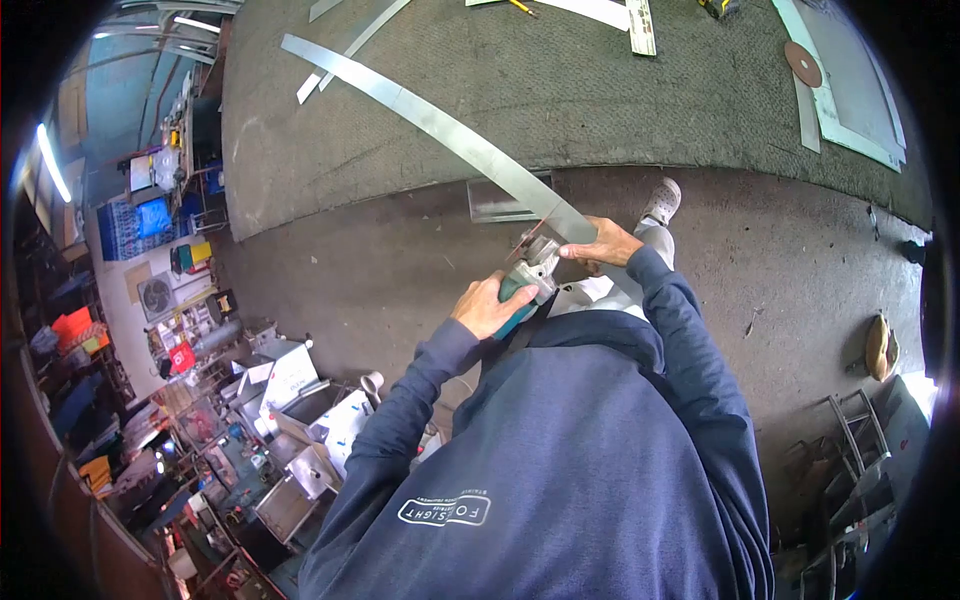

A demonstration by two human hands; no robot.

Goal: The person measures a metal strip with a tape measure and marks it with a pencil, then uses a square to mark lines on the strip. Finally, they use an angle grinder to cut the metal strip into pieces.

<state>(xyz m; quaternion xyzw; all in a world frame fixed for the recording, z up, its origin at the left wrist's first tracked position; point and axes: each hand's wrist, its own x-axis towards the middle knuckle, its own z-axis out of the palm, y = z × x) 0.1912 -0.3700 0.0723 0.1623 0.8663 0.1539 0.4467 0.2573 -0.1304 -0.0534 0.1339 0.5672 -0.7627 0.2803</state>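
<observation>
My left hand (484, 306) is wrapped round the teal body of an angle grinder (541, 268), which has a silver gear head. The grinder's thin disc (524, 240) stands edge-on right at the strip's near end, where a dark line crosses the metal. A long, slightly curved metal strip (455, 133) runs from there up and left across the carpeted surface. My right hand (608, 243) grips the near end of this strip, thumb toward the grinder head, its other fingers partly hidden underneath.
On the carpeted table (600, 110) lie narrower metal strips (365, 38), a brown disc (802, 64), a pale frame (845, 120) and a yellow pencil (522, 8). A metal piece (500, 201) shows below its edge. Cluttered shelves and metal boxes (287, 507) stand at left; a shoe (881, 348) lies right.
</observation>
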